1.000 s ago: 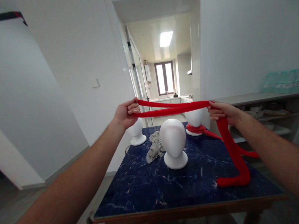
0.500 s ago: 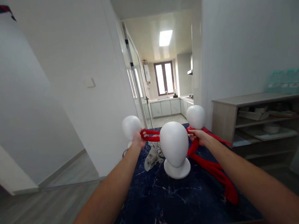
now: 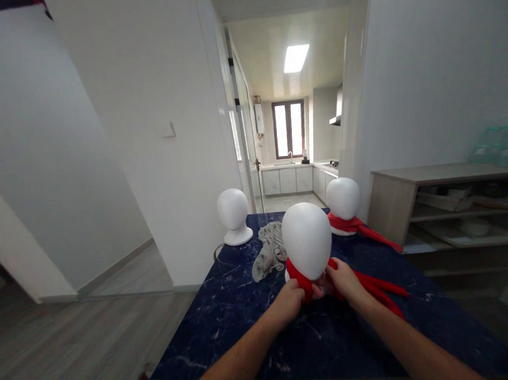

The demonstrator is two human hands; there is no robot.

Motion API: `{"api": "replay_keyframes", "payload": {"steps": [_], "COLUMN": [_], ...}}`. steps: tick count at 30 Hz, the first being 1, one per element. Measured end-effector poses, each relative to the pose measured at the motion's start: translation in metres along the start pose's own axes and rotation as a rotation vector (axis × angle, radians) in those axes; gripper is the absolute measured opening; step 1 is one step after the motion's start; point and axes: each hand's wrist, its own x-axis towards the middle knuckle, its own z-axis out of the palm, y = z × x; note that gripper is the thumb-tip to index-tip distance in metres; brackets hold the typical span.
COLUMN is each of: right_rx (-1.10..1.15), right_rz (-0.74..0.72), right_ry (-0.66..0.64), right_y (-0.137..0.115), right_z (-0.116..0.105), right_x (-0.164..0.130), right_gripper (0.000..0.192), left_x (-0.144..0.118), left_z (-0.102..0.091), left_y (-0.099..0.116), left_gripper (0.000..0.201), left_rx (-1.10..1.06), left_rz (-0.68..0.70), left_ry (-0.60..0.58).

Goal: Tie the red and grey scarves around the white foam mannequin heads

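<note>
A white foam head [image 3: 307,238] stands in the middle of the dark blue marble table [image 3: 228,335]. A red scarf [image 3: 301,279] is wrapped around its neck, with its long end [image 3: 378,290] trailing to the right across the table. My left hand [image 3: 289,302] and my right hand [image 3: 344,280] meet in front of the neck, each gripping the scarf where its two sides cross. My fingers partly hide the head's base.
Another white head [image 3: 343,200] at the back right wears a red scarf [image 3: 359,227]. A bare white head [image 3: 234,215] stands at the back left. A crumpled grey cloth [image 3: 270,255] lies between them. A wooden shelf unit [image 3: 449,212] stands to the right, a wall to the left.
My hands carried the stretched scarf from above the head down behind it, then brought both ends forward around the neck. They now meet at the front.
</note>
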Motion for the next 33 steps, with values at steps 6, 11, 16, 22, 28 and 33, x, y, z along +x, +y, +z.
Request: {"api": "replay_keyframes", "payload": {"steps": [6, 11, 16, 22, 28, 33], "right_rx": [-0.067, -0.013, 0.062, -0.031, -0.113, -0.592], "right_rz": [-0.186, -0.210, -0.187, -0.188, -0.156, -0.365], "right_ry": [0.114, 0.138, -0.065, -0.161, -0.015, 0.096], "right_y": [0.008, 0.005, -0.013, -0.015, -0.003, -0.005], "right_z": [0.009, 0.012, 0.020, 0.028, 0.008, -0.008], "right_x": [-0.039, -0.066, -0.074, -0.069, -0.047, -0.051], "right_gripper": [0.040, 0.036, 0.046, 0.019, 0.006, 0.029], "left_x": [0.014, 0.010, 0.008, 0.005, 0.011, 0.006], "left_z": [0.028, 0.029, 0.032, 0.036, 0.026, 0.024], "left_y": [-0.031, -0.027, -0.026, -0.025, -0.024, -0.019], "left_gripper": [0.032, 0.049, 0.060, 0.047, 0.040, 0.029], "left_rx": [0.046, -0.084, -0.155, -0.093, -0.296, -0.607], "left_rz": [0.129, 0.219, 0.236, 0.248, 0.109, 0.007], "left_ry": [0.307, 0.287, 0.284, 0.439, 0.460, 0.437]}}
